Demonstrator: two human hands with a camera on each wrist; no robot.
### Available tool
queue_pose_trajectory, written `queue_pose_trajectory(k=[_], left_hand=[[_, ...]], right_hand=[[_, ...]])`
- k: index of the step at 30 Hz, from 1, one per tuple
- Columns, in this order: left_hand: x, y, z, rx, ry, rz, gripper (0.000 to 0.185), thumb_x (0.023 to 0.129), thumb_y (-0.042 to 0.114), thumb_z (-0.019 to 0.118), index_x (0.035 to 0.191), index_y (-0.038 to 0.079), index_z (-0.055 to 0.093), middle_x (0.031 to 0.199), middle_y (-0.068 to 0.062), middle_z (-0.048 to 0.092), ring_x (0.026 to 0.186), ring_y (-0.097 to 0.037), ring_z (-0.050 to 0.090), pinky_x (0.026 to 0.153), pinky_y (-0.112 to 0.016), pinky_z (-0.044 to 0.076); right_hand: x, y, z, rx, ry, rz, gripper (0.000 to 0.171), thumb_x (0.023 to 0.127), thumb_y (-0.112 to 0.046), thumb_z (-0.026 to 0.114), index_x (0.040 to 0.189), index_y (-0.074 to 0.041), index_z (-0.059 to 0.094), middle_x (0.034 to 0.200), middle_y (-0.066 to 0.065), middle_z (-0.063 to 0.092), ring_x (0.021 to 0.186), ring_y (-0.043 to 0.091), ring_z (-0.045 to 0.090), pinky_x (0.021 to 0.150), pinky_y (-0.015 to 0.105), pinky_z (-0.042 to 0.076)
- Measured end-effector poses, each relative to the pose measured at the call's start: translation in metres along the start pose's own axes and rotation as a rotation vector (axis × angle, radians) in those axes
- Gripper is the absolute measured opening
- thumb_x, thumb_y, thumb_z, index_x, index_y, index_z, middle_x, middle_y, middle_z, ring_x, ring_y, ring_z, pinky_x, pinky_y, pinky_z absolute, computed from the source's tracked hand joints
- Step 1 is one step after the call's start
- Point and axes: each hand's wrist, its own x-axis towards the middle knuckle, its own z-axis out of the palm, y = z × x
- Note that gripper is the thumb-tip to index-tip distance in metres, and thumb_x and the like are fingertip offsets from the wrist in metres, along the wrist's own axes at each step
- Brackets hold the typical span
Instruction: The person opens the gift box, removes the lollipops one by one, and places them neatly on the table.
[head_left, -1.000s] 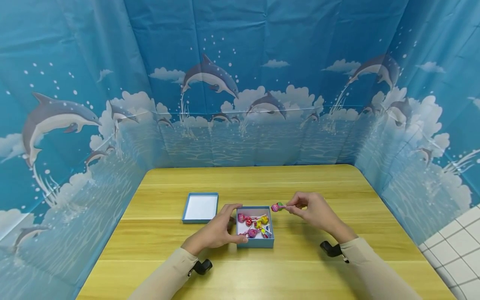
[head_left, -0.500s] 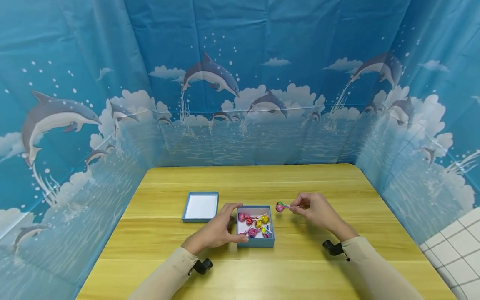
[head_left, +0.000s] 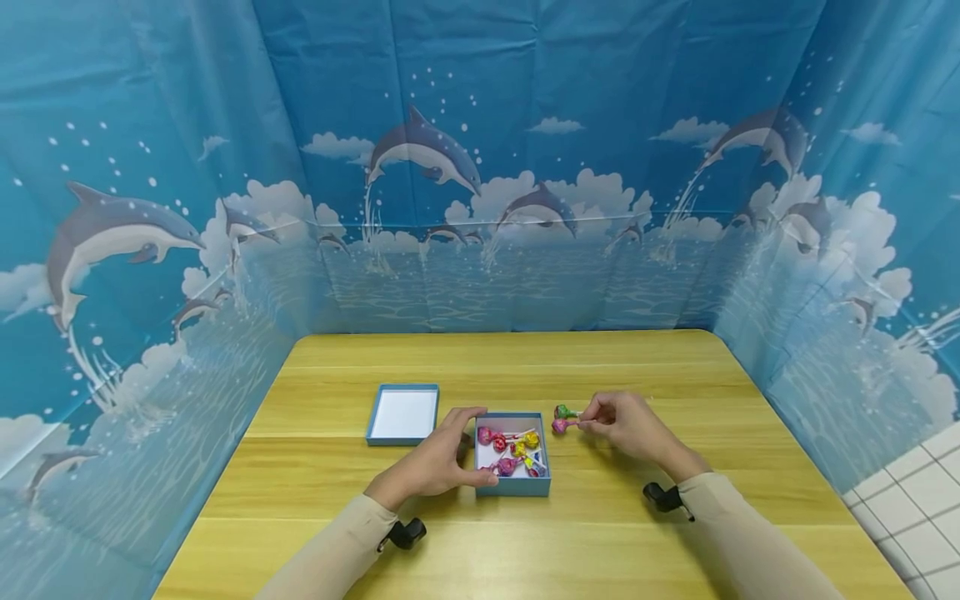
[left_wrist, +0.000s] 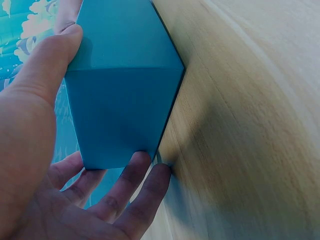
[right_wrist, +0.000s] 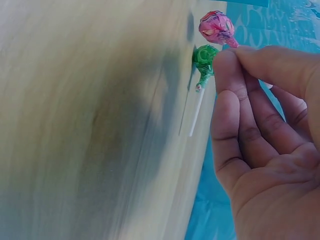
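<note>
left hand [head_left: 431, 468] grips blue box [head_left: 513, 487]; right hand [head_left: 632, 427] pinches pink lollipop [head_left: 560, 426]; green lollipop [head_left: 563, 412] beside

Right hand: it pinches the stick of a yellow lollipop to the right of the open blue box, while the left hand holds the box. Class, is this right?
Not quite: the colour is wrong. The right hand pinches a pink lollipop, as the right wrist view shows. It is to the right of the open blue box, while the left hand holds the box.
</note>
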Motion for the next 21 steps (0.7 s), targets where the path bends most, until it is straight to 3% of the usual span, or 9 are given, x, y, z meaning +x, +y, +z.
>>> queue_pose_trajectory(k=[9,21], left_hand=[[0.0007,-0.0001,0.0003,0.003,0.004,0.000,0.110,0.100,0.051,0.094,0.184,0.021,0.029,0.184,-0.011,0.038,0.150,-0.031,0.062,0.128,-0.059,0.053],[0.0011,-0.0008,0.0017,0.003,0.008,-0.003,0.111,0.100,0.052,0.094,0.184,0.019,0.029,0.184,-0.011,0.038,0.149,-0.030,0.063,0.126,-0.058,0.055]], right_hand=[[0.0009,0.0060,0.0043,-0.002,-0.001,0.009,0.009,0.107,-0.007,0.085,0.103,-0.013,0.082,0.105,0.003,0.086,0.089,0.013,0.077,0.070,0.025,0.060],[0.0003,0.0093,0.0078,-0.074,0.013,0.009,0.006,0.105,-0.004,0.086,0.103,-0.010,0.083,0.095,-0.001,0.082,0.083,0.010,0.072,0.071,0.024,0.060]])
